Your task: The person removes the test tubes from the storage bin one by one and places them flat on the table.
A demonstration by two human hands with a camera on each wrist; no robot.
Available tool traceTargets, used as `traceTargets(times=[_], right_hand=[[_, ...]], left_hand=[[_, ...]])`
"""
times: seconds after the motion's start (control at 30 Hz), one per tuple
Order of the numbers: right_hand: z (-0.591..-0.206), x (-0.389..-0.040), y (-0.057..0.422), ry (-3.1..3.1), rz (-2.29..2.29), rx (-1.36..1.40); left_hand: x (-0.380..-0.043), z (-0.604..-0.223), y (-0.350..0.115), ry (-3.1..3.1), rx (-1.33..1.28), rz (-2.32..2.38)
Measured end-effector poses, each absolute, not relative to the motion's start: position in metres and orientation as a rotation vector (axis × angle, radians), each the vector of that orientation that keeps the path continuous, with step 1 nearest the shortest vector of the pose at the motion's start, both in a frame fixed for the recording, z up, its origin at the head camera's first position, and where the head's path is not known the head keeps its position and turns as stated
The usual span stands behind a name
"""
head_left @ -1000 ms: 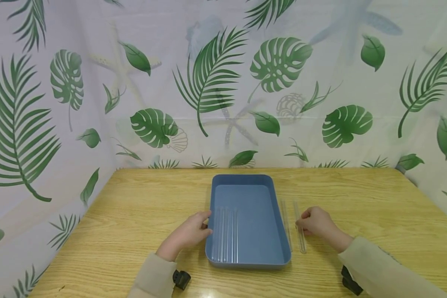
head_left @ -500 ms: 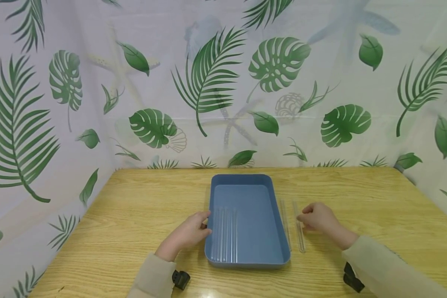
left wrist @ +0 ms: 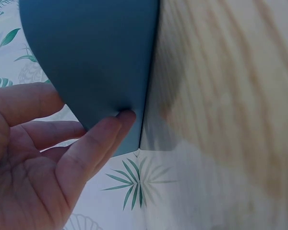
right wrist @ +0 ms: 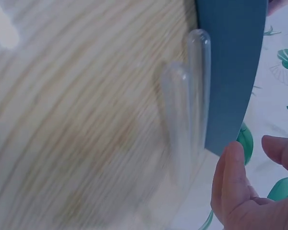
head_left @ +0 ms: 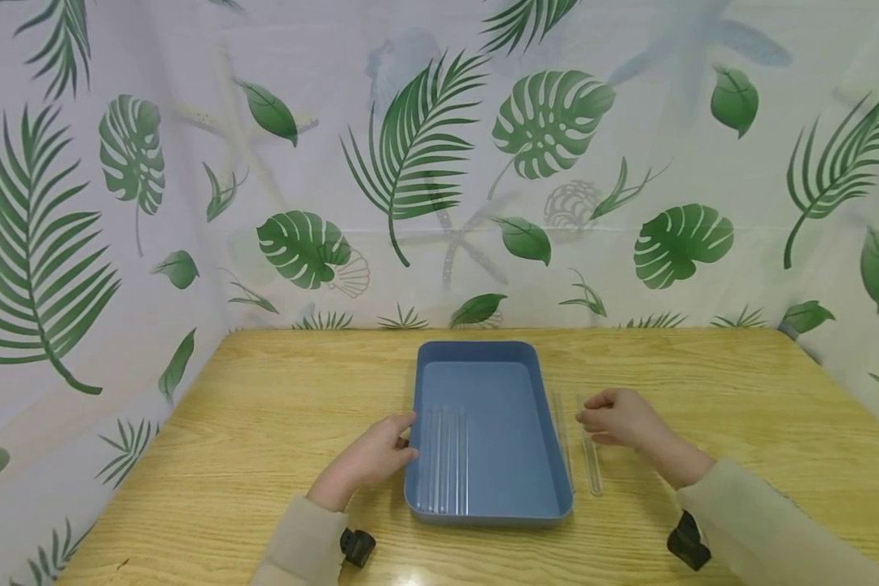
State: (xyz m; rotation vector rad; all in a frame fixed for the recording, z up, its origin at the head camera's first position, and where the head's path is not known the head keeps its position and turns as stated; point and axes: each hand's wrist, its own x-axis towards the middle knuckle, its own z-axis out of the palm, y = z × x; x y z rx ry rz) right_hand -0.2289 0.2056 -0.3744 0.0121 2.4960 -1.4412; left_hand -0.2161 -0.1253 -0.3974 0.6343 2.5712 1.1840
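Head: right of centre, two tubes [head_left: 592, 470] lie beside the tray [head_left: 513, 439]. Left wrist: it is touched by the uncurled left grip [left wrist: 43, 160]. Right wrist: the right grip [right wrist: 253, 213] is spread, apparently empty; pick-up seems in hand, a pinch needed.

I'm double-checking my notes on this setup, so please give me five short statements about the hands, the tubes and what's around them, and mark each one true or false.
1. The left hand touches the blue tray. True.
2. The tubes in the tray lie along its right side. False: they lie toward its left side.
3. Two clear tubes lie on the wooden table, to the right of the tray. True.
4. The right hand is inside the tray. False: it is outside, by the tube farther from the tray.
5. The backdrop shows green leaves. True.
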Motion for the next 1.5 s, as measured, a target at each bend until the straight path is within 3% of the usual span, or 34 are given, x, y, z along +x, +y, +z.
traceTargets(times=[0.5,1.5], right_hand=[[-0.369,-0.227,0.186,2.332,-1.556,-0.089],[-0.379,-0.233,0.133,2.258,-1.596,-0.020]], left_hand=[[-0.215,-0.396,-0.125,2.572,0.665,1.195],[-0.217,-0.397,-0.126,2.574,0.615,1.154]])
